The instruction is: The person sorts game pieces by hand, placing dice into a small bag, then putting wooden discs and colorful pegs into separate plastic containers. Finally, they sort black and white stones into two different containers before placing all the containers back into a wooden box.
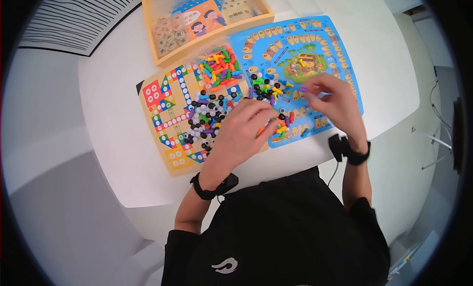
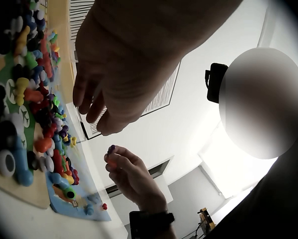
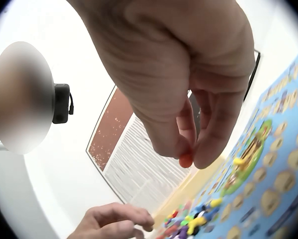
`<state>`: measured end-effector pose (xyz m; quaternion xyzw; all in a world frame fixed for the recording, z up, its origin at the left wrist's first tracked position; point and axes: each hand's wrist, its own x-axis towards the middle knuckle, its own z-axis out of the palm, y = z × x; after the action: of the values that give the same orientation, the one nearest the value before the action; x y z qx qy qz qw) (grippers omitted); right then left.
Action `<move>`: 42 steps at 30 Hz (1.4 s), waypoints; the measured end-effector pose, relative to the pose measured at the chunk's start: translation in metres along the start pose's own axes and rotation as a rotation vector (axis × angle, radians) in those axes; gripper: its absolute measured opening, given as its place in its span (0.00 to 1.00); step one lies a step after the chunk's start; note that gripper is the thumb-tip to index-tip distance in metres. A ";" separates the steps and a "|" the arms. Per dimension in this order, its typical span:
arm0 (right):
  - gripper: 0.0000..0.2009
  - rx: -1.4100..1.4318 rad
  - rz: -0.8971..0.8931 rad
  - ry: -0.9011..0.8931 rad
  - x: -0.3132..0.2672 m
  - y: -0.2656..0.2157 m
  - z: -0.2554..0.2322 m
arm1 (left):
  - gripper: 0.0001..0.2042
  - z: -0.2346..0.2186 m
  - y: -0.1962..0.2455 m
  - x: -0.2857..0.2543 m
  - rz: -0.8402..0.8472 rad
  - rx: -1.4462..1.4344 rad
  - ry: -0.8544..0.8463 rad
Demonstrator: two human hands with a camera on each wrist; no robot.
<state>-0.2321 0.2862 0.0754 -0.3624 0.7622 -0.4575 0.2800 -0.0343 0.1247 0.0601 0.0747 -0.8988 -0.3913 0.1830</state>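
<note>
My right hand (image 1: 337, 101) is raised over the blue board, pinching a small piece between thumb and fingertips. Its visible end is purple (image 1: 304, 89) in the head view and orange-red (image 3: 185, 160) in the right wrist view; I cannot tell whether this is one piece or two. Over the heap of black and white balls and coloured pegs (image 1: 212, 113), my left hand (image 1: 244, 130) hovers with loosely bent fingers. The left wrist view shows nothing held in the left hand (image 2: 121, 69). Coloured pegs (image 1: 282, 125) lie near its fingertips.
A clear bag of coloured pegs (image 1: 220, 66) lies on the patterned wooden board (image 1: 172, 165). The blue board (image 1: 354, 89) is at the right. Behind stands a wooden box (image 1: 217, 35) with round discs and a booklet. The white table's (image 1: 118, 153) front edge runs near the body.
</note>
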 end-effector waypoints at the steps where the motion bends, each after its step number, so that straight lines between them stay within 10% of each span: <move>1: 0.10 0.026 -0.092 -0.067 0.014 -0.003 0.014 | 0.08 0.001 0.001 -0.003 0.006 0.005 -0.011; 7: 0.15 -0.018 -0.335 -0.066 0.062 -0.032 0.052 | 0.14 0.031 0.015 -0.021 0.251 0.122 -0.228; 9: 0.17 -0.327 -0.383 0.188 0.027 -0.027 0.018 | 0.16 0.041 0.020 -0.018 0.300 0.100 -0.250; 13: 0.16 -0.576 0.189 0.524 -0.061 0.027 -0.053 | 0.16 0.057 0.030 -0.013 0.364 0.055 -0.355; 17: 0.13 -0.616 0.306 0.560 -0.090 0.053 -0.058 | 0.15 0.069 0.027 -0.008 0.397 0.131 -0.412; 27: 0.05 -0.465 0.116 0.244 -0.052 0.022 -0.041 | 0.15 0.062 0.015 -0.025 0.356 0.147 -0.368; 33: 0.07 -0.249 -0.378 -0.166 0.026 -0.024 0.034 | 0.14 0.057 0.013 -0.032 0.304 0.227 -0.357; 37: 0.07 -0.203 -0.564 -0.014 0.053 -0.048 0.069 | 0.13 0.054 0.011 -0.037 0.279 0.239 -0.321; 42: 0.09 -0.210 -0.379 -0.016 0.039 -0.032 0.039 | 0.12 0.049 -0.002 -0.045 0.206 0.136 -0.244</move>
<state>-0.2159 0.2252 0.0845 -0.5301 0.7217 -0.4170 0.1555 -0.0114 0.1692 0.0161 -0.0536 -0.9417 -0.3148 0.1060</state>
